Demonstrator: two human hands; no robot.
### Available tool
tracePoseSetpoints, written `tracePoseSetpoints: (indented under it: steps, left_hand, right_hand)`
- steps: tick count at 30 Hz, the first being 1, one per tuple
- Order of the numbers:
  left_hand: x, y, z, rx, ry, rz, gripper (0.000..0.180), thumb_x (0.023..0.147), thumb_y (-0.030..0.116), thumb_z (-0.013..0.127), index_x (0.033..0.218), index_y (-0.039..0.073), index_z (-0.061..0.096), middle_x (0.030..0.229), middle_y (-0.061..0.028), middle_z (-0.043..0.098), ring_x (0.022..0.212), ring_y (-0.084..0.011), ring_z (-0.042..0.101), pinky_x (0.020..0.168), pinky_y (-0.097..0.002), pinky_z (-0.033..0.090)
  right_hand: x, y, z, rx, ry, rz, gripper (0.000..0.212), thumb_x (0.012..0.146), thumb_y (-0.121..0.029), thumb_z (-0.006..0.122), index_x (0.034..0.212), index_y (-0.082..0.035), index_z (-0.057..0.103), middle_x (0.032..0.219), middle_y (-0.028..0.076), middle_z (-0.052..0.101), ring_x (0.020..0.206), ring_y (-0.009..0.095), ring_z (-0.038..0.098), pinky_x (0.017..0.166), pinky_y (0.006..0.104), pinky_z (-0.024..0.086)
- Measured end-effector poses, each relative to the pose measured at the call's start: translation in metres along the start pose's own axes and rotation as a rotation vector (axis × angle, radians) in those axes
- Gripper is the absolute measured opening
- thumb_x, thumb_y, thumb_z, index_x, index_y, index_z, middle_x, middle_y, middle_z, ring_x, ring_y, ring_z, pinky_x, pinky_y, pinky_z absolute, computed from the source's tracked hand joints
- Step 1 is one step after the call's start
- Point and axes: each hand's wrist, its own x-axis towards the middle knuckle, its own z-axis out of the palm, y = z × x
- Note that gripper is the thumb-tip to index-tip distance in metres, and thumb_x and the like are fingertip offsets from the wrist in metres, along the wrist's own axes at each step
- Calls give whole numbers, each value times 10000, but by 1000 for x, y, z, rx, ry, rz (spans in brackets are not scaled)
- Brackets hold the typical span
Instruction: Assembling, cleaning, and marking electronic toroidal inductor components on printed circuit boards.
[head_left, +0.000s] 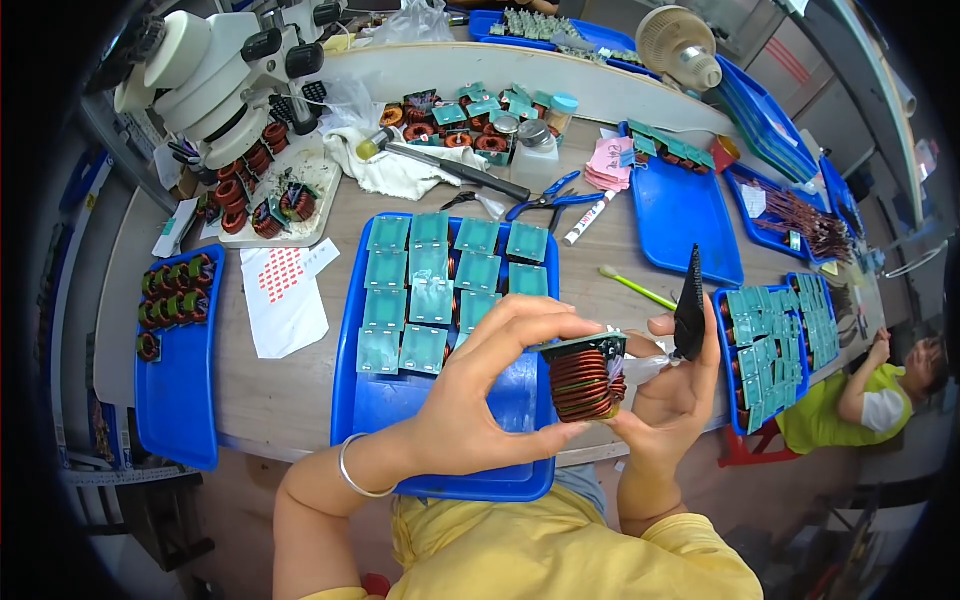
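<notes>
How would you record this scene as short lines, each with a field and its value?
Left hand: holds a copper coil under a green board
Right hand: touches the coil's lower right; holds a black tapered tool
Centre tray: blue, with rows of green boards
Left tray: blue, small coils at its far end
Beyond centre tray: blue-handled pliers
Upper left: white microscope
Far right: another person in yellow-green

White microscope (205,90) ahead on your left, before you a hammer (460,170) lying partly on a white cloth (395,180), blue-handled pliers (578,200) near a white marker (590,219), pink papers (608,163), a green stick (645,289), to your right a person (868,400) in a yellow-green top (822,418)
</notes>
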Motion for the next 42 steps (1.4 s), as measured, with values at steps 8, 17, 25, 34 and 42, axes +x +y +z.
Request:
tracePoseSetpoints:
  steps: [8,17,25,34,42]
  left_hand:
    - [-2,4,-1,55,52,15,692,543,147,839,1122,7,488,1084,-116,463,1062,-256,451,963,-408,327]
    - [-1,7,0,169,103,100,667,532,154,846,1096,19,516,1036,-106,478,1020,-248,470,946,-425,342]
    - [0,-5,-5,172,88,14,642,585,68,788,1130,11,452,1101,-136,478,1075,-260,458,937,-356,359]
    - [1,-13,-3,-48,175,-106,591,612,72,767,1130,37,483,1150,-103,493,1086,-222,480,918,-325,390]
    - [1,-12,-4,-242,134,-125,620,630,24,757,1165,5,446,1172,-107,458,1130,-205,458,986,-338,355]
  right_hand:
    - [3,-1,2,173,-8,92,1031,559,-70,817,1366,18,181,1142,128,446,979,255,544,863,362,444]
    - [4,1,2,278,-20,168,999,570,-4,767,1371,19,170,1158,139,438,997,277,543,869,375,438]
    - [16,6,0,40,-39,-86,1020,569,-18,792,1369,2,161,1167,125,442,1026,313,544,893,427,447]
    - [27,-2,5,-40,-50,-164,1043,562,-12,802,1369,-4,141,1162,113,448,1007,320,563,882,416,459]
    - [30,-8,6,-40,-67,-201,1088,540,-47,826,1370,-1,125,1165,112,445,989,308,574,863,405,467]
